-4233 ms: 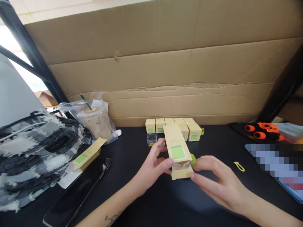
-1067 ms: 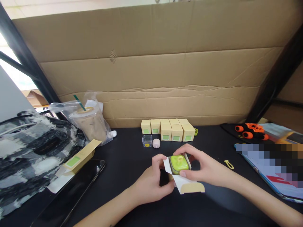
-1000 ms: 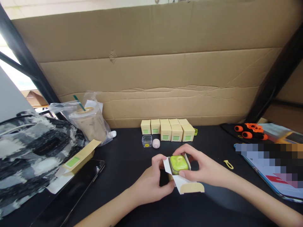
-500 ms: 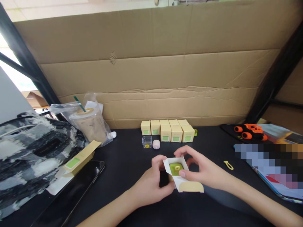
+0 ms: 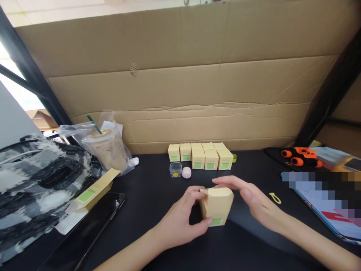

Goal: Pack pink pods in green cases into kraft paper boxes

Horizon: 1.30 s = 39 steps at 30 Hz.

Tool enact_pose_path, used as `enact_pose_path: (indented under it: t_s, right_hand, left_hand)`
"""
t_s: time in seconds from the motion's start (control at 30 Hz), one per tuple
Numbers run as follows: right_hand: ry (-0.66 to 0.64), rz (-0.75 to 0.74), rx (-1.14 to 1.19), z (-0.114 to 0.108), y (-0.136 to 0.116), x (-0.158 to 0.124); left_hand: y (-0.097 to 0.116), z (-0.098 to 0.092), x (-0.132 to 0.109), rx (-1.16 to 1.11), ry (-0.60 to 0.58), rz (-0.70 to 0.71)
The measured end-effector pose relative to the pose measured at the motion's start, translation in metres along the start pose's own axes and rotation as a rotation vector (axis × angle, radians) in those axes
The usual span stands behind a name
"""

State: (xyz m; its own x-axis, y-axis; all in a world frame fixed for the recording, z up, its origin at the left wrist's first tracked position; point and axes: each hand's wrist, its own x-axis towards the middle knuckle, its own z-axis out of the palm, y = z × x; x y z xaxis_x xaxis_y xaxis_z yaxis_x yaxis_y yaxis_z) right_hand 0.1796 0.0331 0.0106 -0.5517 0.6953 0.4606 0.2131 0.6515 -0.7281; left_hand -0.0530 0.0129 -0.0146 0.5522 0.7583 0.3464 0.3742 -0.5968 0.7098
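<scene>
A small cream cardboard box [image 5: 217,206] with a green label stands on the black tabletop in front of me. My left hand [image 5: 180,219] grips its left side, thumb near the label and fingers behind. The front flap is up and hides the inside, so the green thing in it cannot be seen. My right hand [image 5: 255,201] is at the box's right, fingers stretched toward the back top edge; whether a fingertip touches the box I cannot tell. To the right lies a pale yellow loop [image 5: 275,198].
Several similar boxes [image 5: 198,160] stand in rows at the back, near a clear small case [image 5: 175,170] and a pale pink rounded case [image 5: 186,172]. At left are a bagged iced drink [image 5: 108,152], a phone [image 5: 93,226] and an opened box [image 5: 97,188]. An orange toy car [image 5: 303,156] sits at right.
The box's flap, folded down toward me before, is now raised and covers the opening. My right hand has moved off the flap to the right. My left hand keeps its hold.
</scene>
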Motion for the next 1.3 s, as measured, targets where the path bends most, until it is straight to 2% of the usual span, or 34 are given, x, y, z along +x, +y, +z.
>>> enact_pose_path:
  t_s: [0.2, 0.33, 0.5, 0.6, 0.77, 0.87, 1.0, 1.1, 1.2, 1.3]
  right_hand:
    - [0.028, 0.048, -0.090, 0.007, 0.001, 0.004]
    - [0.056, 0.092, 0.011, 0.013, 0.005, 0.009]
    - [-0.005, 0.268, 0.181, 0.016, 0.010, 0.012]
    - [-0.010, 0.335, 0.270, 0.018, 0.010, 0.012]
    - [0.077, 0.440, 0.380, 0.024, 0.008, 0.013]
    - [0.093, 0.476, 0.395, 0.029, 0.007, 0.013]
    - [0.110, 0.452, 0.379, 0.032, 0.010, 0.013]
    - [0.075, 0.301, 0.185, 0.025, 0.009, 0.012]
    - [-0.059, 0.156, -0.107, 0.012, 0.003, 0.012]
    - [-0.234, 0.157, -0.208, 0.000, -0.005, 0.019]
  left_hand:
    - [0.005, 0.000, 0.001, -0.109, 0.032, -0.044]
    - [0.006, 0.002, 0.002, -0.228, 0.037, -0.058]
    - [0.000, 0.006, 0.000, -0.307, 0.090, -0.147]
    - [-0.001, 0.006, 0.000, -0.289, 0.090, -0.137]
    - [0.004, 0.002, 0.002, -0.187, 0.017, -0.074]
    - [0.005, 0.001, 0.003, -0.179, 0.016, -0.066]
    - [0.007, -0.001, 0.004, -0.169, 0.014, -0.080]
    - [0.008, -0.003, 0.005, -0.181, -0.007, -0.116]
    - [0.007, -0.004, 0.005, -0.189, -0.002, -0.145]
    - [0.004, -0.002, 0.004, -0.133, 0.125, -0.231]
